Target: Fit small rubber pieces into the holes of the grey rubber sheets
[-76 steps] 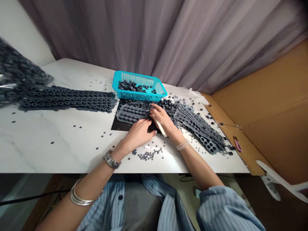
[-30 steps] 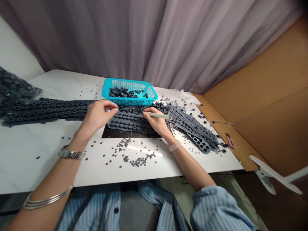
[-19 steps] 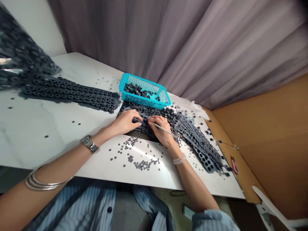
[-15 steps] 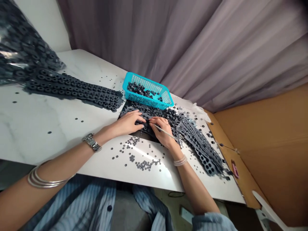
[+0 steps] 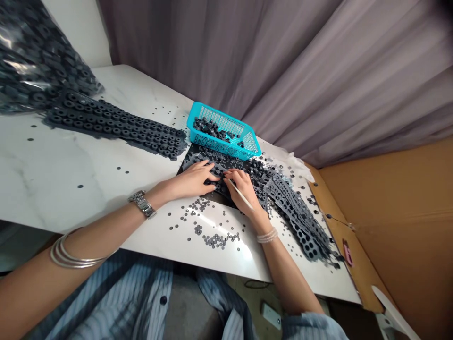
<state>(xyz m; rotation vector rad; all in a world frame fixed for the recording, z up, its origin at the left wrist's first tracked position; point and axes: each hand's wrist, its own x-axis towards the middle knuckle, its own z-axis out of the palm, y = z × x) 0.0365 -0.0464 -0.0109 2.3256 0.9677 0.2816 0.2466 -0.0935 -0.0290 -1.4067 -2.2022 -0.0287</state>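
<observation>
My left hand (image 5: 197, 179) lies with fingers spread on a dark grey rubber sheet (image 5: 191, 160) that carries rows of ring-shaped parts. The sheet rests on a black mat (image 5: 226, 202). Close beside it, my right hand (image 5: 242, 185) is closed around a thin white stick-like tool (image 5: 242, 194), its tip pointing at the sheet and hidden by the fingers. Small grey discs (image 5: 215, 241) lie scattered in front of the mat. Behind the hands stands a turquoise basket (image 5: 226, 150) with loose black rubber parts (image 5: 212, 128) in it.
A stack of moulded rubber sheets (image 5: 120, 123) lies at the left, by a clear bag (image 5: 46, 61) full of dark parts. Punched-out sheets (image 5: 300, 217) are piled at the right. A pink-handled cutter (image 5: 347, 252) lies on cardboard (image 5: 332, 208) near the right edge.
The camera view has shifted slightly, so the table appears a little further right. Both hands stay at the sheet, and the tool in my right hand has tilted a little steeper.
</observation>
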